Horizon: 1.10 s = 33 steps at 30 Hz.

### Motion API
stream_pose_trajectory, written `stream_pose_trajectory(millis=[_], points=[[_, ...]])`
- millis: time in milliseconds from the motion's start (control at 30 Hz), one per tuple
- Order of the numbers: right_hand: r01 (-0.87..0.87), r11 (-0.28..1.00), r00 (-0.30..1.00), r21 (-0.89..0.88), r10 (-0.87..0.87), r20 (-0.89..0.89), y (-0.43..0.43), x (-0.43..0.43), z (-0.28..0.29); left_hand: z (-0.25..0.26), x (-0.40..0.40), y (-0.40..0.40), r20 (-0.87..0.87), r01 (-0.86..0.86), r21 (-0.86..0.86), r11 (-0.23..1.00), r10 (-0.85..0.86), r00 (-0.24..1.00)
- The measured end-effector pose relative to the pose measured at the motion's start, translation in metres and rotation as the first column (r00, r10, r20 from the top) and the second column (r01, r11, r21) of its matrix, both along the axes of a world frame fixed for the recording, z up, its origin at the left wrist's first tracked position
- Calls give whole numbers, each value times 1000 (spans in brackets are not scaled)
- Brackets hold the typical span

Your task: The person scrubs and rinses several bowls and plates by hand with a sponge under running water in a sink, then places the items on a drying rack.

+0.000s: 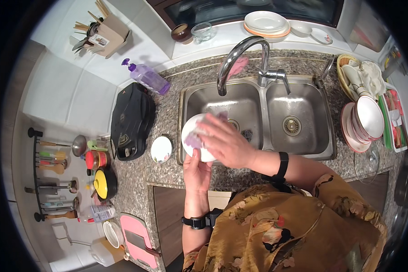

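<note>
My left hand [198,171] grips the lower edge of a white plate [189,127], thumb on its face, above the front left of the double steel sink [265,119]. My right hand [226,142] presses a purple and white cloth [192,140] against the plate's face; the fingers partly hide both. A chrome faucet [239,51] arches over the left basin, and no water shows running from it. Dark scrubbing material [247,134] lies in that basin near the drain. A small white dish [161,149] sits on the granite counter left of the sink.
Left stand a black appliance [131,120] and a purple soap bottle [149,79]. Stacked plates [267,23] rest on the ledge behind the faucet. At right are stacked bowls [369,117], a basket [343,64] and a glass lid [367,166]. A knife [136,239] lies on a pink board [132,222].
</note>
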State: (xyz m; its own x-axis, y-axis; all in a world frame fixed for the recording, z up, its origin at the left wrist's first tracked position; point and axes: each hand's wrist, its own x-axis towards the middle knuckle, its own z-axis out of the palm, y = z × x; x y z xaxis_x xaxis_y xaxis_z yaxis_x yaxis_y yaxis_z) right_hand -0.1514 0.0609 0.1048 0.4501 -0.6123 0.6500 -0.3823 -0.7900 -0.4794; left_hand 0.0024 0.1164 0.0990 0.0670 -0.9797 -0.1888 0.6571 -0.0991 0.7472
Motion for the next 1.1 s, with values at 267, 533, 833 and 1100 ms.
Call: stream_pose_trajectory(millis=[267,533,833,1100], points=[[-77,991,990,107,63,127,-12,-26,-30,0,7,5,62,-101,-7,995,101,993],[-690,-73,721,720,-158,675,-17,-82,-43,39,-3,15,958,476,-248,844,288,-12],[-282,325,935,903,-119,335,11,-132,24,59,-43,11,657,732,-300,611,689,-306],[231,830,240,508,-554,797,-104,-272,148,48,-28,19,818,578,-376,724,552,-159]])
